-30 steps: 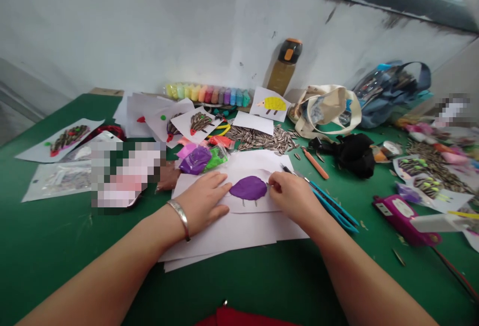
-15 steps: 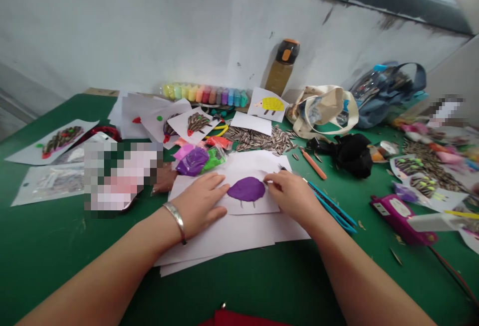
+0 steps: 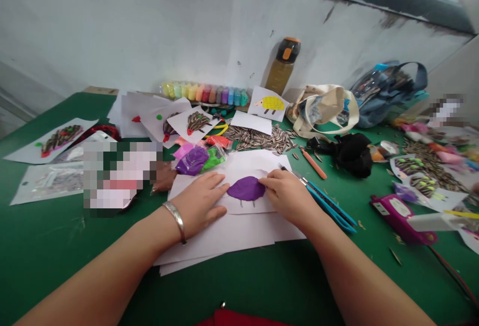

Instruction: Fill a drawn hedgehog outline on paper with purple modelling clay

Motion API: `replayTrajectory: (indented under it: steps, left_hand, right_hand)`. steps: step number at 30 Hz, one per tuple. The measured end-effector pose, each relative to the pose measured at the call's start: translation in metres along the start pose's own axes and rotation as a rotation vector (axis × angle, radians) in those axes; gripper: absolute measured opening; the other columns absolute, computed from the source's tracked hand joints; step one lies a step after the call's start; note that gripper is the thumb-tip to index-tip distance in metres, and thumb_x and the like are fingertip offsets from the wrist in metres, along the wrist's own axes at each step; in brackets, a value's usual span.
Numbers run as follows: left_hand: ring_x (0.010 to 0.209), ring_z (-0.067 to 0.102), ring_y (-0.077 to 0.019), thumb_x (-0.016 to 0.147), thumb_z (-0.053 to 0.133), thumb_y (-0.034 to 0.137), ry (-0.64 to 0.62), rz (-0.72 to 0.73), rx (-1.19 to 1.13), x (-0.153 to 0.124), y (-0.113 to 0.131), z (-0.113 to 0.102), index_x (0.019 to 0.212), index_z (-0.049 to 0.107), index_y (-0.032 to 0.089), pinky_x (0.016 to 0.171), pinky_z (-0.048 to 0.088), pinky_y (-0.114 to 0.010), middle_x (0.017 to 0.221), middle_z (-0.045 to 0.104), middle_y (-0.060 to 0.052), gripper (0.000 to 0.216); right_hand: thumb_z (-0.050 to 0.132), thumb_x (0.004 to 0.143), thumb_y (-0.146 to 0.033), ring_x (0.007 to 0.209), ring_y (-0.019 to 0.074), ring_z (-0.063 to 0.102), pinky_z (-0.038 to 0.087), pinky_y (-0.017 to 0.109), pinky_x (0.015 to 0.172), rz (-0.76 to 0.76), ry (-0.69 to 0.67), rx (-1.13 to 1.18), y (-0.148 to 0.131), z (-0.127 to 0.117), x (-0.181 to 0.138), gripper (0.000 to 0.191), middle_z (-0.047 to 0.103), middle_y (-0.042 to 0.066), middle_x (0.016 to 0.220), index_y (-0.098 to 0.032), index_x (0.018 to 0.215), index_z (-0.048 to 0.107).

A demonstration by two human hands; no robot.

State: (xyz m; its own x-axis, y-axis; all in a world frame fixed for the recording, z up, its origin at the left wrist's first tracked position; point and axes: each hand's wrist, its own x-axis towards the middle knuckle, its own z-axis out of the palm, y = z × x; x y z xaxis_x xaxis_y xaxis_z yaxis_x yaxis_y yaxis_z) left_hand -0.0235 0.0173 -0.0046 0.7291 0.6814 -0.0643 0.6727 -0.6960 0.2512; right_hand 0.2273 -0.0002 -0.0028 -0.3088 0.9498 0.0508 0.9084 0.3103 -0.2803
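Observation:
A flat purple clay blob [image 3: 245, 188] lies on a sheet of white paper [image 3: 239, 164] in front of me on the green table [image 3: 56, 236]. My left hand [image 3: 200, 202] rests flat on the paper just left of the clay, fingers stretched out, with a silver bracelet on the wrist. My right hand [image 3: 286, 194] sits at the clay's right edge, fingers curled and fingertips pressing on the clay. More white sheets are stacked beneath.
Bags of purple and green clay [image 3: 198, 159] lie behind the paper. A pile of sunflower seeds [image 3: 262, 139], blue scissors [image 3: 329, 206], an orange pencil [image 3: 314, 163], a row of clay pots [image 3: 204, 92], a bottle [image 3: 284, 64], bags [image 3: 325, 106] and finished seed pictures surround me.
My right hand has slid a little left, further onto the purple clay's right edge. My left hand stays flat on the paper.

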Motion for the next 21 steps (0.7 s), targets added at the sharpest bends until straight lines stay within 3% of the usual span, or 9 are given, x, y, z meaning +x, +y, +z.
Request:
replayTrajectory:
  steps: [6, 21]
  left_hand:
    - [0.132, 0.037, -0.0326, 0.088, 0.056, 0.030, -0.025, -0.009, 0.019, 0.000, 0.001, -0.002, 0.130, 0.053, 0.011, 0.110, 0.031, -0.047, 0.140, 0.046, -0.018, 0.047]
    - [0.131, 0.038, -0.0344, 0.087, 0.057, 0.031, -0.046, 0.002, 0.032, 0.001, 0.002, -0.003, 0.131, 0.052, 0.008, 0.109, 0.032, -0.048, 0.139, 0.046, -0.020, 0.049]
  right_hand:
    - [0.046, 0.083, -0.011, 0.087, 0.0165, 0.060, 0.043, 0.025, 0.076, 0.077, 0.020, 0.162, 0.008, -0.001, -0.001, 0.037, 0.067, 0.004, 0.097, -0.022, 0.106, 0.072]
    - [0.043, 0.085, -0.010, 0.093, 0.0221, 0.057, 0.041, 0.031, 0.083, -0.057, -0.049, -0.165, -0.004, -0.002, -0.001, 0.035, 0.064, 0.010, 0.101, -0.018, 0.103, 0.071]
